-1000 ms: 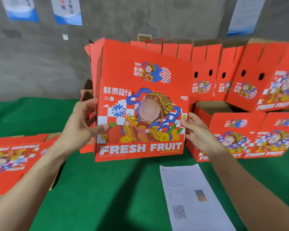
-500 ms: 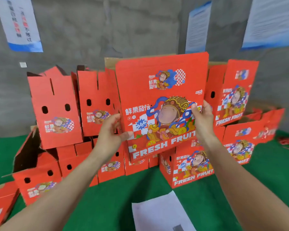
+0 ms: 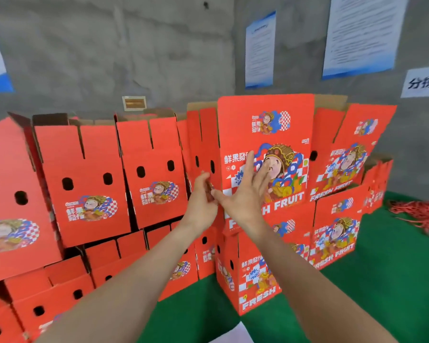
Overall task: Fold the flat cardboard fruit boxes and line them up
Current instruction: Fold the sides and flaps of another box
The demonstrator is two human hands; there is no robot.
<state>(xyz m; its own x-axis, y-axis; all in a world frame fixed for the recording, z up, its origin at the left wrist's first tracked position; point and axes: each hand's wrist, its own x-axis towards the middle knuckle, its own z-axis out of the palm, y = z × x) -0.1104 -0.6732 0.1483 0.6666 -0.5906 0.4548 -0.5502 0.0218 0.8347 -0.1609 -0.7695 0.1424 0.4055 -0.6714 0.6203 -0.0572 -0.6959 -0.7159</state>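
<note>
Though stacked, boxes [image 3: 84, 181] (green table [image 3: 394, 268], wall [image 3: 109, 45])

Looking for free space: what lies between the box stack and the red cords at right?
Only bare green cloth, between the box stack and the red cords; the head view shows it.

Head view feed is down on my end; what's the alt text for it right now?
The right hand presses flat on the front of a red fruit box set atop the stack of folded boxes, while the left hand grips its left edge. The stack stands on a green table against a grey wall.
</note>
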